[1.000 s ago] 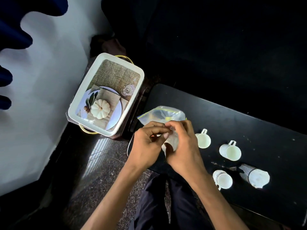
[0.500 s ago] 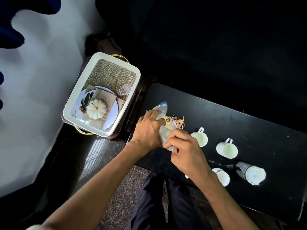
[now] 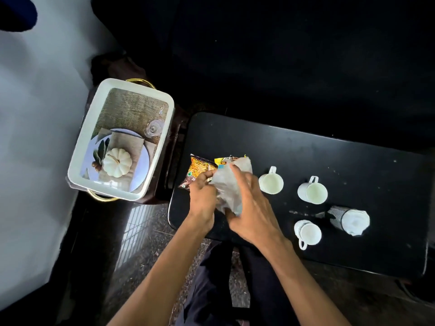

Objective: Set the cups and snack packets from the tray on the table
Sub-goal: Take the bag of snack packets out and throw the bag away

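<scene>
From the head camera, my left hand (image 3: 203, 196) and right hand (image 3: 249, 208) both had their fingers (image 3: 235, 169) closed on a clear plastic bag (image 3: 227, 191) over the black counter (image 3: 329, 161). Snack packets (image 3: 197, 169) lay on the counter just beside my left hand. Three white cups (image 3: 270, 182) stood to the right, and the tray (image 3: 122, 140) sat off to the left.
</scene>
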Action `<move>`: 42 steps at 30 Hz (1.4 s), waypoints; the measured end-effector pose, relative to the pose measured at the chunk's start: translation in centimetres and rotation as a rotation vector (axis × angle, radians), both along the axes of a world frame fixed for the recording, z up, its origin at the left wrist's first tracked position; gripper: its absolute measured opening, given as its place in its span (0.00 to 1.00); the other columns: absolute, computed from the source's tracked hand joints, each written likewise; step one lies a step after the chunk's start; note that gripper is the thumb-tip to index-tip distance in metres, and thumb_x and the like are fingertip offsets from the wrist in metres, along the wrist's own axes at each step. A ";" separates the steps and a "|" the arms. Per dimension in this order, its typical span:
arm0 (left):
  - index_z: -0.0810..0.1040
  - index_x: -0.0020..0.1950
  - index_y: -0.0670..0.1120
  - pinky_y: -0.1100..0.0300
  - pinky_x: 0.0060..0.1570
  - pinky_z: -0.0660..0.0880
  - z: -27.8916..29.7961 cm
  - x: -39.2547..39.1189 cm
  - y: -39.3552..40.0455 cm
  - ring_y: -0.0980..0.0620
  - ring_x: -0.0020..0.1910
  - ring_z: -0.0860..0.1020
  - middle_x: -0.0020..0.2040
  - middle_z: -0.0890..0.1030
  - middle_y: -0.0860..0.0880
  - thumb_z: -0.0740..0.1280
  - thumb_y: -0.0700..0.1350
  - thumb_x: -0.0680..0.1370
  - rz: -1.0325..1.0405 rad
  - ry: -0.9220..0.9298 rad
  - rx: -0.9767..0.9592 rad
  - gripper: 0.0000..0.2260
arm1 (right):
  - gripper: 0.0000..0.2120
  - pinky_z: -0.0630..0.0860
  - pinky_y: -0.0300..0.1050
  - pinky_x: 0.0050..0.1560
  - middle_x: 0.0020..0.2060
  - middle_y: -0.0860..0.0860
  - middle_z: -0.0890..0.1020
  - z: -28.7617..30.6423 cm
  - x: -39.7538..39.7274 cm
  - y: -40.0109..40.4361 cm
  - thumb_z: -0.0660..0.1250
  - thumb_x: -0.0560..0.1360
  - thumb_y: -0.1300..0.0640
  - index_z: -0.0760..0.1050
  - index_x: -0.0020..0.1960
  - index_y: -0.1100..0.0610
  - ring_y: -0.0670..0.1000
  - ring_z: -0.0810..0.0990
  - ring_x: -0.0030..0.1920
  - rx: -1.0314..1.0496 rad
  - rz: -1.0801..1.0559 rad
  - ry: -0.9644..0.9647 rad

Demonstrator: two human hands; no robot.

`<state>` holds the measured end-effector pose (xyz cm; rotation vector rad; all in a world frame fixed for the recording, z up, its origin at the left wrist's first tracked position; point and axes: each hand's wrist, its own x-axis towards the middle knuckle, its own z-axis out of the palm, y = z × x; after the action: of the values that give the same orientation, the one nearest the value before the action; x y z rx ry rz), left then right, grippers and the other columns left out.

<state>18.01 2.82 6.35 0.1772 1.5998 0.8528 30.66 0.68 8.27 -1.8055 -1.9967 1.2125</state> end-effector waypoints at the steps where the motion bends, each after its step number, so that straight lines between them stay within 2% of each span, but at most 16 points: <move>1: 0.76 0.55 0.42 0.57 0.26 0.76 -0.3 0.2 0.0 0.48 0.34 0.81 0.41 0.83 0.43 0.53 0.28 0.74 0.012 -0.078 -0.038 0.18 | 0.52 0.82 0.53 0.50 0.68 0.49 0.67 -0.3 0.5 -0.1 0.76 0.63 0.61 0.53 0.79 0.41 0.54 0.78 0.60 0.055 -0.030 -0.005; 4: 0.76 0.61 0.40 0.53 0.40 0.81 -0.7 0.7 0.2 0.47 0.43 0.83 0.47 0.84 0.44 0.53 0.33 0.80 -0.049 -0.315 -0.071 0.15 | 0.45 0.83 0.50 0.49 0.61 0.49 0.74 -1.5 2.7 -0.4 0.72 0.61 0.69 0.67 0.75 0.46 0.52 0.79 0.57 0.172 -0.139 0.078; 6: 0.77 0.60 0.41 0.58 0.42 0.80 -0.3 1.7 0.4 0.49 0.45 0.82 0.46 0.85 0.47 0.57 0.31 0.77 -0.157 -0.376 -0.005 0.16 | 0.40 0.82 0.45 0.48 0.54 0.50 0.80 -2.1 4.7 -0.3 0.67 0.61 0.73 0.75 0.71 0.49 0.50 0.81 0.49 0.214 -0.255 0.136; 9: 0.75 0.65 0.46 0.63 0.44 0.76 0.4 4.8 0.7 0.50 0.49 0.80 0.52 0.82 0.46 0.66 0.33 0.65 -0.471 -0.208 0.122 0.29 | 0.33 0.76 0.34 0.44 0.46 0.52 0.84 -2.9 8.4 -0.4 0.61 0.60 0.75 0.83 0.61 0.56 0.47 0.80 0.41 0.292 -0.472 0.129; 12: 0.68 0.73 0.59 0.61 0.53 0.76 0.8 9.2 0.7 0.51 0.64 0.71 0.67 0.70 0.52 0.75 0.37 0.64 -0.811 0.258 0.400 0.40 | 0.28 0.73 0.27 0.46 0.43 0.52 0.85 -3.4 13.8 -1.2 0.62 0.59 0.79 0.86 0.53 0.60 0.46 0.81 0.41 0.355 -0.634 0.136; 15: 0.62 0.77 0.62 0.60 0.60 0.77 1.3 15.1 0.3 0.55 0.74 0.64 0.75 0.61 0.55 0.76 0.36 0.68 -1.058 0.043 0.529 0.44 | 0.25 0.73 0.29 0.46 0.42 0.52 0.84 -2.9 19.4 -2.0 0.62 0.58 0.79 0.86 0.47 0.62 0.46 0.82 0.42 0.402 -0.705 0.207; 17: 0.68 0.75 0.57 0.60 0.63 0.75 1.1 20.6 -0.4 0.54 0.70 0.70 0.71 0.69 0.50 0.76 0.34 0.69 -1.103 -0.012 0.516 0.38 | 0.23 0.75 0.32 0.45 0.42 0.50 0.84 -2.2 23.6 -2.8 0.62 0.59 0.79 0.86 0.45 0.62 0.43 0.81 0.42 0.417 -0.719 0.235; 20: 0.79 0.65 0.49 0.58 0.58 0.78 0.5 28.8 -1.2 0.53 0.60 0.80 0.61 0.81 0.50 0.75 0.27 0.65 -0.971 0.196 0.488 0.31 | 0.24 0.80 0.44 0.46 0.47 0.50 0.85 -1.1 29.7 -4.2 0.62 0.63 0.78 0.85 0.51 0.60 0.46 0.83 0.47 0.297 -0.751 0.336; 23: 0.83 0.56 0.49 0.62 0.46 0.81 0.2 36.6 -2.0 0.54 0.47 0.83 0.48 0.85 0.53 0.69 0.27 0.64 -0.846 0.335 0.383 0.26 | 0.28 0.76 0.46 0.61 0.61 0.50 0.80 -0.6 36.0 -6.7 0.63 0.69 0.74 0.79 0.65 0.55 0.47 0.78 0.62 0.180 -0.825 0.310; 26: 0.84 0.54 0.48 0.58 0.51 0.81 -0.2 43.8 -3.3 0.57 0.46 0.84 0.47 0.86 0.53 0.69 0.31 0.66 -0.804 0.456 0.395 0.20 | 0.25 0.68 0.51 0.71 0.70 0.54 0.71 -0.9 41.2 -10.0 0.67 0.76 0.60 0.72 0.73 0.51 0.53 0.69 0.70 0.189 -0.965 0.077; 27: 0.84 0.54 0.48 0.60 0.50 0.81 -0.3 46.3 -4.0 0.58 0.45 0.84 0.46 0.86 0.53 0.70 0.33 0.66 -0.806 0.474 0.411 0.19 | 0.26 0.68 0.47 0.71 0.70 0.55 0.69 -1.0 42.8 -11.1 0.66 0.77 0.53 0.70 0.74 0.49 0.51 0.69 0.70 0.158 -1.020 0.097; 29: 0.84 0.53 0.49 0.68 0.44 0.78 -0.6 50.6 -5.6 0.63 0.42 0.82 0.45 0.86 0.54 0.74 0.37 0.65 -0.840 0.445 0.447 0.18 | 0.30 0.63 0.26 0.64 0.68 0.52 0.68 -1.3 45.3 -12.7 0.63 0.77 0.44 0.63 0.78 0.46 0.36 0.68 0.64 0.082 -1.107 0.245; 31: 0.83 0.54 0.51 0.71 0.42 0.75 -1.1 55.0 -7.8 0.66 0.41 0.81 0.46 0.85 0.54 0.76 0.38 0.66 -0.978 0.342 0.475 0.18 | 0.32 0.61 0.18 0.56 0.67 0.51 0.68 -2.1 48.5 -14.2 0.61 0.78 0.41 0.56 0.80 0.42 0.31 0.67 0.58 0.049 -1.192 0.298; 35: 0.81 0.60 0.49 0.61 0.50 0.81 -3.5 61.8 -12.7 0.58 0.49 0.84 0.51 0.86 0.53 0.73 0.34 0.71 -1.293 0.023 0.386 0.19 | 0.30 0.70 0.41 0.67 0.68 0.52 0.72 -4.6 55.9 -17.2 0.65 0.80 0.48 0.57 0.78 0.37 0.49 0.74 0.66 0.032 -1.398 0.328; 40: 0.72 0.71 0.46 0.60 0.46 0.80 -8.3 67.1 -15.3 0.50 0.59 0.79 0.62 0.80 0.44 0.63 0.22 0.71 -1.426 -0.234 0.063 0.32 | 0.20 0.78 0.29 0.50 0.47 0.39 0.83 -10.1 63.3 -21.8 0.75 0.71 0.60 0.81 0.62 0.49 0.47 0.83 0.54 -0.021 -1.688 0.274; 42: 0.71 0.73 0.47 0.57 0.51 0.79 -10.5 68.8 -16.3 0.49 0.63 0.77 0.67 0.77 0.42 0.65 0.25 0.72 -1.537 -0.175 0.042 0.32 | 0.19 0.81 0.42 0.55 0.48 0.45 0.85 -13.4 65.3 -23.3 0.75 0.70 0.63 0.83 0.60 0.53 0.51 0.84 0.53 -0.084 -1.815 0.242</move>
<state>86.83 -13.47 -4.13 1.1345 0.8469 -0.3105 95.93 -22.64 -5.13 -2.1492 0.2334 0.6567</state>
